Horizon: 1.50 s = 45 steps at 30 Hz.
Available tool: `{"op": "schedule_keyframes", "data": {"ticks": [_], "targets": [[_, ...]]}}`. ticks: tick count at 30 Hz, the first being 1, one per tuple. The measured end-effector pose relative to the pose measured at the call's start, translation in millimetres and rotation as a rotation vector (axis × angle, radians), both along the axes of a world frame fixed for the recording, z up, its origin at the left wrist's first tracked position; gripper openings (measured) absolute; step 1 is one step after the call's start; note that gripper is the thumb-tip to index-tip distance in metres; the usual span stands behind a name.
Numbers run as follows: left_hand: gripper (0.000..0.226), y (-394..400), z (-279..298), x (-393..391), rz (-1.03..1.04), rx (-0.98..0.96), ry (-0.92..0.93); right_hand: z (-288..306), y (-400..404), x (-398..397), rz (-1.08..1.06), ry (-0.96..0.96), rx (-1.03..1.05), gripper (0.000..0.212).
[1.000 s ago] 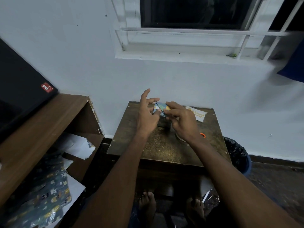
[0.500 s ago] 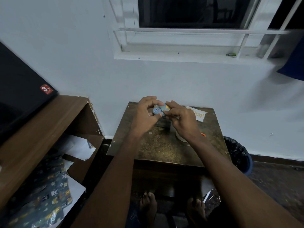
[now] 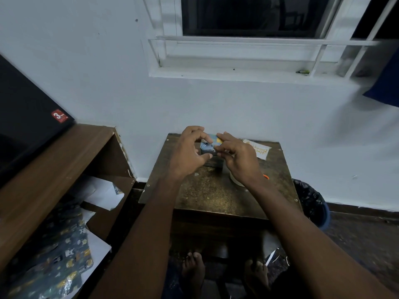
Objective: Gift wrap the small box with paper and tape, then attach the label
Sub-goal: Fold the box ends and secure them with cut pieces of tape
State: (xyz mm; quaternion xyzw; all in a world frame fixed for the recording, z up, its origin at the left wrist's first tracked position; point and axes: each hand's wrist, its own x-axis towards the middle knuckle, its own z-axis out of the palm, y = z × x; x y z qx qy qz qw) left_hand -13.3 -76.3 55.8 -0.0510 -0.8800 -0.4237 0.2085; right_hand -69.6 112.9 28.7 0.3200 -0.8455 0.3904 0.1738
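Note:
A small box covered in blue patterned paper is held above the far part of the dark wooden stool. My left hand curls around its left side, thumb below and fingers over the top. My right hand pinches its right end, where a bit of yellow shows. A white label with gold writing lies on the stool just right of my right hand. A roll of tape sits partly hidden under my right wrist, with an orange piece beside it.
A brown shelf unit stands at the left with a black box on top and sheets of patterned wrapping paper below. A lined bin sits right of the stool. My bare feet are under the stool. The wall is close behind.
My left hand's fingers, spread open a second ago, have closed over the top and left side of the box. My right hand has kept its hold on the right end.

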Motion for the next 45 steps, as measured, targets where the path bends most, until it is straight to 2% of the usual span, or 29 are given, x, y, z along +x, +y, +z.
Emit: {"op": "schedule_keyframes", "data": {"ticks": [12,22,29,36,41,45], "targets": [[0.043,-1.0,3.6,-2.5,-0.01,-0.111,-0.026,0.3,-1.1,4.4,-0.025,0.072,0.09,0.026],[0.043,-2.3,-0.1,-4.9,-0.028,-0.105,-0.005,-1.0,-1.5,6.1,-0.018,0.146,0.143,0.056],[0.042,-6.0,-7.6,-9.2,-0.063,-0.096,0.031,-4.3,-0.8,1.6,-0.018,0.134,0.152,0.055],[0.005,1.7,-14.9,-17.3,0.012,-0.003,0.07,-2.7,-1.9,4.3,-0.014,0.118,0.157,0.063],[0.005,3.3,-20.3,-21.5,0.06,0.178,0.022,-3.6,-1.8,3.7,-0.018,0.112,0.142,0.052],[0.009,2.2,-19.0,-22.6,0.087,0.249,-0.004,-3.1,-1.6,4.2,-0.014,0.103,0.149,0.054]]}}
